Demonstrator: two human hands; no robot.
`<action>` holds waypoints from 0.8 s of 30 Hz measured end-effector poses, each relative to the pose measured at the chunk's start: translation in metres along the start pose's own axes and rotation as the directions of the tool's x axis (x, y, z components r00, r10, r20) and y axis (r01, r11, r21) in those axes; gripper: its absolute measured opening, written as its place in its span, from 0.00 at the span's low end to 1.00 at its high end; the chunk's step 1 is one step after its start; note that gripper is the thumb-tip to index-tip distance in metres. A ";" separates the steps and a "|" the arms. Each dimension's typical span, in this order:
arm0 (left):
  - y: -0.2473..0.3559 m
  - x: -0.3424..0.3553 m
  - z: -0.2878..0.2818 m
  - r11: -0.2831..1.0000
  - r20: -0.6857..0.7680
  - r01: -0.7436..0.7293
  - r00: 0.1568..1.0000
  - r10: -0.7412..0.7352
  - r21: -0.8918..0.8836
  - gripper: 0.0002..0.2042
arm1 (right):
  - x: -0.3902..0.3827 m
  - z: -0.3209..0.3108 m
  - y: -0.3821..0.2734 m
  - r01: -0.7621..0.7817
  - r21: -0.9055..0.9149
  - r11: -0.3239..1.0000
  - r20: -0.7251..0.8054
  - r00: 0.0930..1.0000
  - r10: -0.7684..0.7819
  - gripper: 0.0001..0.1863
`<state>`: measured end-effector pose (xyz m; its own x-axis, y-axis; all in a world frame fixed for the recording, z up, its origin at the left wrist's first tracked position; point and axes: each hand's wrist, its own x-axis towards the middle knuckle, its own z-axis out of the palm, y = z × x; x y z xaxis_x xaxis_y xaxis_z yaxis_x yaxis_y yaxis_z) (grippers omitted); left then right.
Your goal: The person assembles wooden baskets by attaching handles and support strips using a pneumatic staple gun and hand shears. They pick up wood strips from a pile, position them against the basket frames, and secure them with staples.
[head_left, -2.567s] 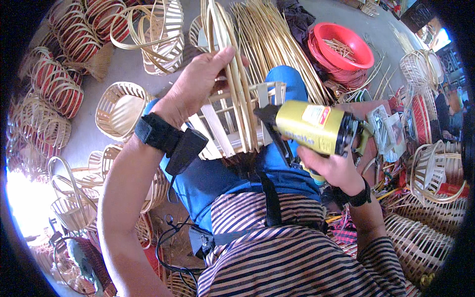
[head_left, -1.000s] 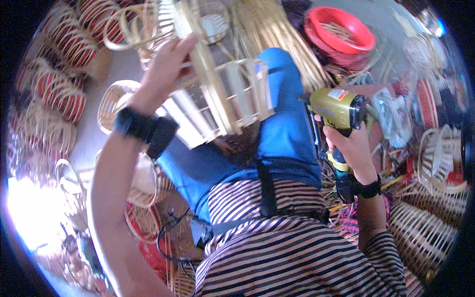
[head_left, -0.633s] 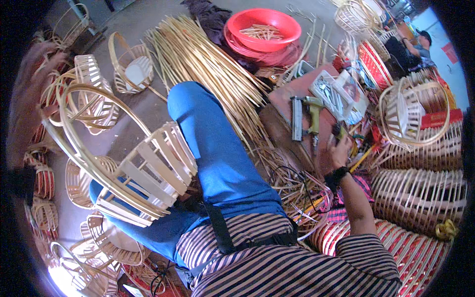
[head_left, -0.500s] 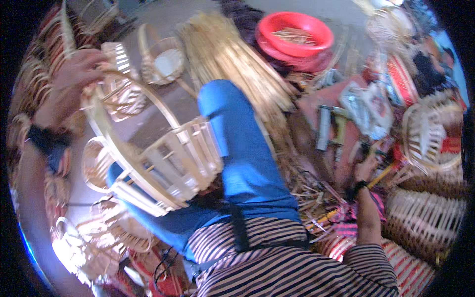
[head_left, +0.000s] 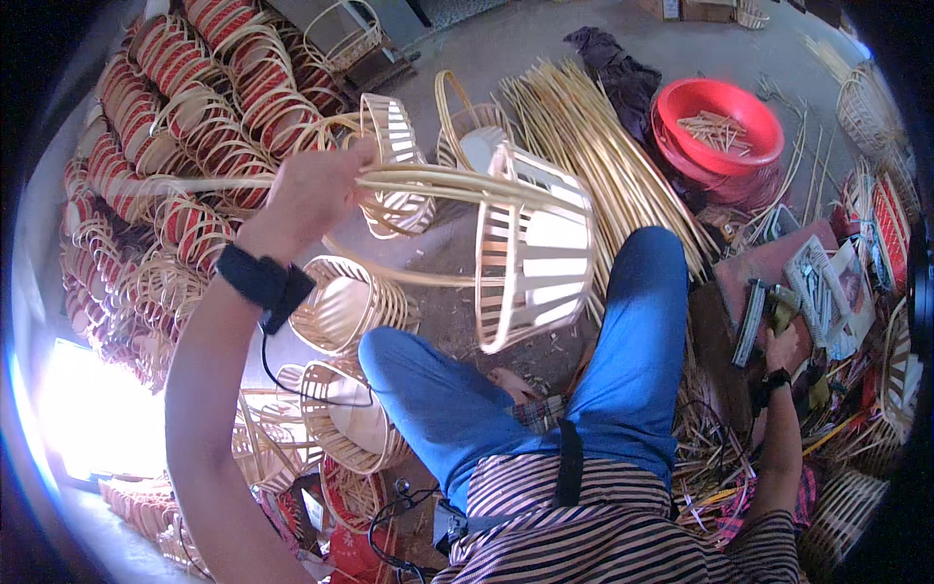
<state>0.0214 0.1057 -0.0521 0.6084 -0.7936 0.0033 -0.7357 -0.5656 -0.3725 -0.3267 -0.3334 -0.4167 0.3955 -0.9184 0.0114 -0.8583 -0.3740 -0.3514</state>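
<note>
My left hand [head_left: 309,190] is raised and shut on the long curved handle of a pale slatted bamboo basket [head_left: 535,248]. The basket hangs on its side above my blue-trousered knees, its open mouth facing left. A black band sits on that wrist. My right hand [head_left: 778,348] is low at the right, on a dark red board [head_left: 769,268]. Its fingers touch a yellow-green nail gun [head_left: 783,304] lying there. The grip on the tool is too small to make out.
Stacks of red-and-natural baskets [head_left: 195,107] fill the upper left. Unfinished pale baskets [head_left: 345,302] lie on the floor by my left leg. A bundle of bamboo strips [head_left: 603,146] and a red basin [head_left: 725,122] lie ahead. More woven baskets [head_left: 871,97] crowd the right.
My left hand swung the basket from over my lap out to the left and now holds it by the handle. My right hand lowered the nail gun to the board.
</note>
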 end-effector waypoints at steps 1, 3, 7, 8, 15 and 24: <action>0.002 -0.005 0.005 1.000 -0.013 0.008 1.000 -0.008 0.003 0.12 | 0.007 0.002 -0.001 -0.012 0.012 1.000 0.038 0.999 0.012 0.14; 0.011 -0.016 0.013 0.976 -0.202 -0.107 0.977 0.068 -0.189 0.19 | 0.017 0.005 -0.003 -0.037 0.043 0.998 0.080 0.996 0.033 0.12; 0.040 -0.027 0.001 0.990 -0.110 0.127 0.987 -0.121 0.052 0.24 | 0.016 -0.008 -0.014 -0.031 0.189 0.982 0.076 0.997 0.017 0.10; 0.041 -0.031 0.001 0.991 -0.183 0.125 0.977 -0.113 0.054 0.24 | 0.011 -0.013 -0.024 -0.010 0.250 0.968 0.062 0.998 -0.006 0.09; 0.066 -0.039 -0.015 0.973 -0.189 0.219 0.955 -0.228 -0.072 0.21 | -0.065 -0.104 -0.117 0.122 0.710 0.693 0.045 0.975 -0.218 0.08; 0.063 -0.045 0.010 0.945 -0.105 0.303 0.943 -0.317 -0.126 0.16 | -0.146 -0.159 -0.242 -0.050 0.986 0.157 0.158 0.563 -0.811 0.06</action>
<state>-0.0491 0.1084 -0.0853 0.7751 -0.5927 0.2189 -0.5481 -0.8031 -0.2337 -0.2287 -0.1289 -0.1841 0.9706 -0.1931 0.1435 0.1676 0.1149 -0.9791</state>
